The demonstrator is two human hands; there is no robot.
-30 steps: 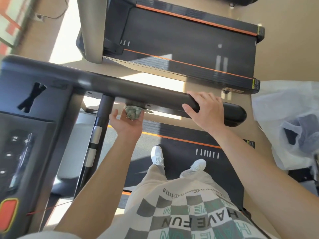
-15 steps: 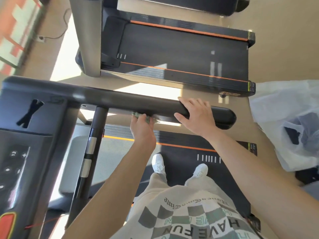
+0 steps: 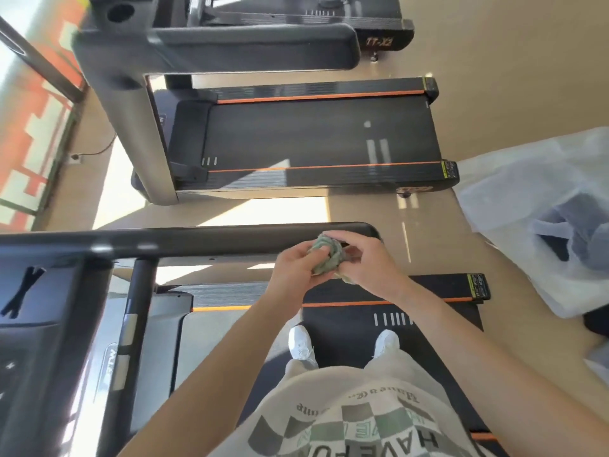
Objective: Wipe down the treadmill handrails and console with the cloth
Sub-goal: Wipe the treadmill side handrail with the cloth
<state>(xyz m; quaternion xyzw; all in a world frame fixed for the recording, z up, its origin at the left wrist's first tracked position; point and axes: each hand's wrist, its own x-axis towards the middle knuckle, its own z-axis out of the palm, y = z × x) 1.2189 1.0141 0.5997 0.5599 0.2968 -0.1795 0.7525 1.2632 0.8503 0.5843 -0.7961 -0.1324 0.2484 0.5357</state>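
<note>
A long, black, rounded handrail (image 3: pixel 197 240) runs across the view from the left edge and ends in a blunt free tip. Just in front of that tip, a small grey-green cloth (image 3: pixel 324 255) is bunched into a tight wad between both hands. The left hand (image 3: pixel 295 270) grips it from the side nearer the handrail's fixed end, its fingers curled in around the wad. The right hand (image 3: pixel 367 263) closes over it from the tip side, its fingers bent across the top. The palms cover most of the cloth, so only its crumpled upper folds show. Whether it touches the handrail cannot be told, since the hands hide the gap.

At the handrail's fixed end, the dark flat console (image 3: pixel 43 341) is cut off by the left edge of the view, and its buttons are too dim and blurred to read. A black upright post (image 3: pixel 138 291) drops from the handrail beside it.

Below the handrail lie the black walking belt (image 3: pixel 346 324) and two white shoes (image 3: pixel 301 344), partly hidden by a pale printed shirt (image 3: pixel 346 423).

Beyond the handrail stands a neighbouring black treadmill (image 3: pixel 313 136) with orange stripes. Past the handrail's tip, a white plastic bag (image 3: pixel 514 199) holds dark things that cannot be made out, and the right edge of the view cuts it off.
</note>
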